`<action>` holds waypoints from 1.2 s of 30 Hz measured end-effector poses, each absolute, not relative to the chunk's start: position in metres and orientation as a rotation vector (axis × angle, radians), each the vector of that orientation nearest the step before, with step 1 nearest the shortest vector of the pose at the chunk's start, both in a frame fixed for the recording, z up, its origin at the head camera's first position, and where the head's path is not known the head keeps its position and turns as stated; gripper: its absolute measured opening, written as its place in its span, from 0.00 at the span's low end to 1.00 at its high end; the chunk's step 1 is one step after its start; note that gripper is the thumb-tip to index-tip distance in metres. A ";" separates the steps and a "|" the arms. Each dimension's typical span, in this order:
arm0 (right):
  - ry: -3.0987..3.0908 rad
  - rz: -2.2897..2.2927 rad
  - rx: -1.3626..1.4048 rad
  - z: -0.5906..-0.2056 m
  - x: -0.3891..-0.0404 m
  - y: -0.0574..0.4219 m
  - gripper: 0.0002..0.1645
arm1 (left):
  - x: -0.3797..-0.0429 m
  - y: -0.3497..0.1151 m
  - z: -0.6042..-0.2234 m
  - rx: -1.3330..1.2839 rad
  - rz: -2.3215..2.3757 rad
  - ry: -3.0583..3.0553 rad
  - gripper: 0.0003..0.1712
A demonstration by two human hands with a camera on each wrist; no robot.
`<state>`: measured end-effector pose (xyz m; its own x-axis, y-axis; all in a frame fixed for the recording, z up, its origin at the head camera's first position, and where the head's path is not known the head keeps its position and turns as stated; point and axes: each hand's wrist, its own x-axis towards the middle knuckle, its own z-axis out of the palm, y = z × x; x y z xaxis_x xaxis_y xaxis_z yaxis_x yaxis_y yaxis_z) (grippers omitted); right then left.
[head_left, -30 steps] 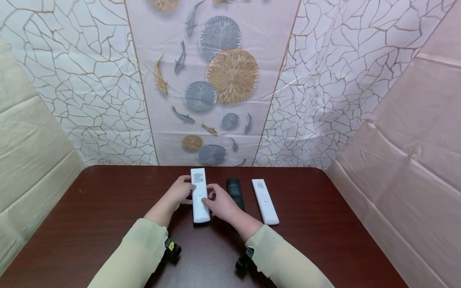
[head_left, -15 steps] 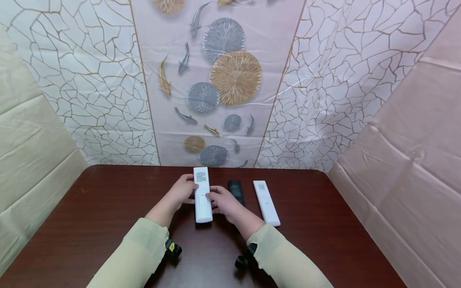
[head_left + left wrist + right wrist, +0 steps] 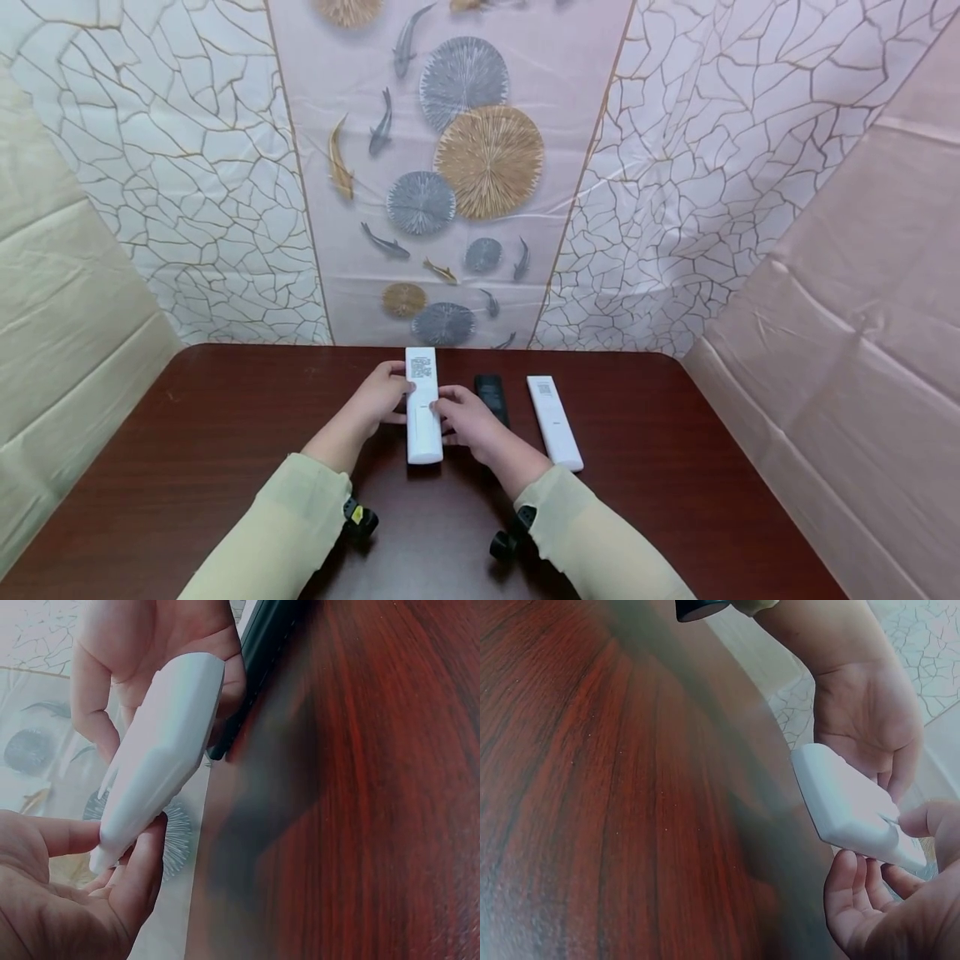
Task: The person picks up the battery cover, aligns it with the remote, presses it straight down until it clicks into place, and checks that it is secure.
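Observation:
A white remote control is held up off the table, its back with a printed label facing up. My left hand grips its left edge, thumb on top and fingers beneath. From the right side my right hand pinches it, thumb near the middle of the back. In the right wrist view, a thin raised edge shows on the remote by the right thumb. Both hands also show around the remote in the left wrist view. The remote's front is hidden.
A black remote control lies right of the hands, partly covered by the right hand. Further right lies another white remote control, back up. All are on a dark red-brown table, with a patterned cloth wall behind its far edge.
My right thumb has moved slightly up the remote's back, and the right fingers have spread along its side. The left hand keeps its grip. The head view has shifted slightly.

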<state>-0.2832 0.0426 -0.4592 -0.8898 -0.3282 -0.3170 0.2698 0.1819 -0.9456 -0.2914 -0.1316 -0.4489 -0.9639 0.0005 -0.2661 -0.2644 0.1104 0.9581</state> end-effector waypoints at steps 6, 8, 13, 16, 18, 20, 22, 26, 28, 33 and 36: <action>2.013 -1.746 -0.059 -0.457 -0.283 0.043 0.28 | -0.290 -0.132 -0.446 -0.278 1.938 2.203 0.31; 2.009 -1.744 -0.065 -0.457 -0.283 0.045 0.28 | -0.291 -0.131 -0.446 -0.294 1.944 2.195 0.31; 2.001 -1.751 -0.066 -0.456 -0.284 0.048 0.28 | -0.291 -0.129 -0.446 -0.290 1.964 2.177 0.31; 2.003 -1.754 -0.064 -0.454 -0.284 0.049 0.28 | -0.291 -0.128 -0.444 -0.280 1.964 2.177 0.31; 2.005 -1.752 -0.061 -0.452 -0.283 0.049 0.28 | -0.291 -0.127 -0.443 -0.284 1.963 2.174 0.31; 2.012 -1.749 -0.059 -0.450 -0.283 0.049 0.28 | -0.290 -0.127 -0.442 -0.287 1.964 2.167 0.30; 2.021 -1.748 -0.060 -0.450 -0.283 0.050 0.28 | -0.289 -0.126 -0.441 -0.286 1.963 2.165 0.31; 2.042 -1.746 -0.074 -0.452 -0.283 0.051 0.26 | -0.287 -0.124 -0.440 -0.283 1.957 2.166 0.31; 2.053 -1.746 -0.082 -0.453 -0.282 0.051 0.25 | -0.286 -0.123 -0.440 -0.283 1.959 2.167 0.31; 2.075 -1.735 -0.096 -0.452 -0.279 0.051 0.24 | -0.285 -0.122 -0.441 -0.278 1.970 2.170 0.30; 2.083 -1.729 -0.099 -0.452 -0.277 0.051 0.25 | -0.285 -0.123 -0.443 -0.279 1.981 2.163 0.30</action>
